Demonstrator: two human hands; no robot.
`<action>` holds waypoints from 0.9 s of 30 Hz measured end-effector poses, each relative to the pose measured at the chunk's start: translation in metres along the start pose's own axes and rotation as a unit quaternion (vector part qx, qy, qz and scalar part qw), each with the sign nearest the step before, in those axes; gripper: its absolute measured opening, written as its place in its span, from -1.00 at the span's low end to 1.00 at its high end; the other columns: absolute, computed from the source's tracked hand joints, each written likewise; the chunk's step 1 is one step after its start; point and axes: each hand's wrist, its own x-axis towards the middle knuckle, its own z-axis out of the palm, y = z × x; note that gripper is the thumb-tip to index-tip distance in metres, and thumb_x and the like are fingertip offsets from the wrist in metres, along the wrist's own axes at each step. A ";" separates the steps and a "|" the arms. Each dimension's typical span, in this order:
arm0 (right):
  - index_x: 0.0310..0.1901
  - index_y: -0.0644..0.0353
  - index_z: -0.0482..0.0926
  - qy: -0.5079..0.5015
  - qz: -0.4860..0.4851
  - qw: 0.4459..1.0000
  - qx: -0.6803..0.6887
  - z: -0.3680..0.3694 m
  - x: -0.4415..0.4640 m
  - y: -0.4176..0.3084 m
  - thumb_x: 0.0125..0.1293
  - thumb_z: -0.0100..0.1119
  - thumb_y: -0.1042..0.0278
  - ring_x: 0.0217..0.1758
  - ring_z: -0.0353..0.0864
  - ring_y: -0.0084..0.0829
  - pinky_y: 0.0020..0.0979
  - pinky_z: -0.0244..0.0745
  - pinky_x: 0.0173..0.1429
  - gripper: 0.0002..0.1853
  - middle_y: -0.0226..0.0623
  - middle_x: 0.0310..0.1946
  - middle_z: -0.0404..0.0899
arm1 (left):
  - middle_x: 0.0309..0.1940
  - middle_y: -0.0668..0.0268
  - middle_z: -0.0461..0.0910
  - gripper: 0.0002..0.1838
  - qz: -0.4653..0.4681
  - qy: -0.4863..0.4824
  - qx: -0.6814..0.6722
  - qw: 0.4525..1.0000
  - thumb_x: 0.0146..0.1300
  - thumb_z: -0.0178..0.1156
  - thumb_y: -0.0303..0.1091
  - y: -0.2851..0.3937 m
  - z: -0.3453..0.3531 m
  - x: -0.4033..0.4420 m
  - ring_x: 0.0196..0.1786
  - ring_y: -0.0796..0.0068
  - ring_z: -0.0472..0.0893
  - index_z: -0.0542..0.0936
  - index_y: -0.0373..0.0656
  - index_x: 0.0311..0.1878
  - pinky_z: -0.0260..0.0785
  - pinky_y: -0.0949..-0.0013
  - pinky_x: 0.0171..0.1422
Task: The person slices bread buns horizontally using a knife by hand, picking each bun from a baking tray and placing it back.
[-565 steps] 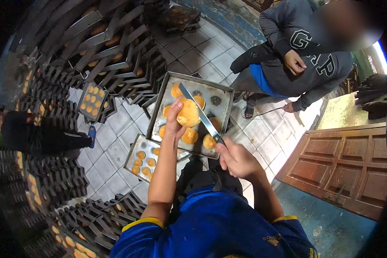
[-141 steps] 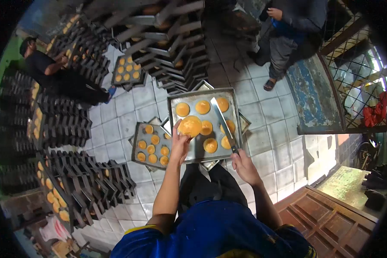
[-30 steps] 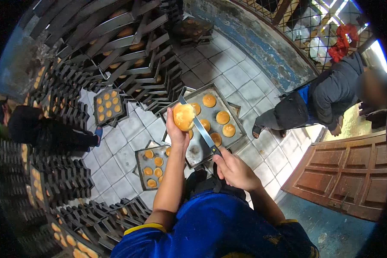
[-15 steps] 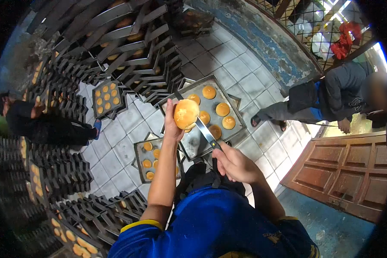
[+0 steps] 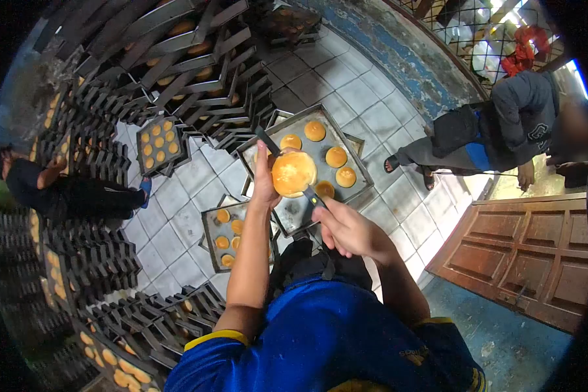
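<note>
A round golden bun (image 5: 294,174) rests in my left hand (image 5: 264,186), whose fingers are wrapped around its left side. My right hand (image 5: 347,228) grips the dark handle of a knife (image 5: 315,196). Most of the metal blade is hidden at the bun, and I cannot tell whether it is inside or underneath. Just past my left fingertips a dark bar (image 5: 268,140) shows; whether I hold it is unclear. Below my hands lies a metal baking tray (image 5: 295,214) with several golden buns (image 5: 336,157) on it.
A smaller tray of buns (image 5: 209,228) is at lower left, another tray (image 5: 144,171) farther off. Stacked dark trays (image 5: 196,72) crowd the left. One person (image 5: 46,183) stands at left, another (image 5: 503,124) at right near a wooden door (image 5: 516,248).
The knife blade has gone farther into or under the bun, so less metal shows. My right hand has moved slightly up and left. The person at right has shifted.
</note>
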 end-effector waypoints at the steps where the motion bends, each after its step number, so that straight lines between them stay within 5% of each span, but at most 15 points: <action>1: 0.09 0.23 0.44 0.005 -0.003 1.000 -0.009 0.000 0.008 0.000 0.80 -0.18 0.05 -0.71 0.41 -0.58 -0.47 0.33 -0.61 -0.63 -0.37 -0.56 0.52 | -0.09 0.10 0.79 0.07 -0.016 0.012 -0.002 1.000 0.51 -0.27 0.66 -0.003 0.002 0.000 -0.08 0.26 0.80 0.68 -0.34 0.08 0.68 0.23 0.09; 7: 0.04 0.23 0.45 -0.028 -0.004 1.000 -0.005 -0.003 -0.016 0.002 0.80 -0.19 0.04 -0.71 0.42 -0.57 -0.46 0.33 -0.63 -0.62 -0.36 -0.56 0.53 | -0.16 0.14 0.76 0.04 0.004 -0.018 -0.002 1.000 0.47 -0.24 0.69 0.019 -0.006 -0.002 -0.15 0.26 0.79 0.67 -0.28 0.00 0.68 0.22 0.05; 10: 0.03 0.23 0.46 -0.035 0.000 0.999 -0.002 0.000 -0.008 0.004 0.80 -0.20 0.05 -0.71 0.43 -0.57 -0.46 0.33 -0.63 -0.62 -0.35 -0.56 0.54 | -0.20 0.19 0.75 -0.10 0.026 0.049 -0.045 0.997 0.44 -0.11 0.68 0.013 -0.003 -0.002 -0.18 0.27 0.78 0.63 -0.13 -0.16 0.69 0.25 -0.01; 27: 0.06 0.20 0.46 0.002 -0.012 0.999 -0.041 0.005 0.040 0.013 0.79 -0.19 0.08 -0.69 0.46 -0.56 -0.44 0.36 -0.61 -0.66 -0.36 -0.55 0.55 | -0.15 0.20 0.78 -0.19 0.101 0.190 -0.086 0.973 0.48 0.05 0.54 -0.016 0.008 0.010 -0.12 0.28 0.79 0.66 -0.17 0.02 0.67 0.22 0.02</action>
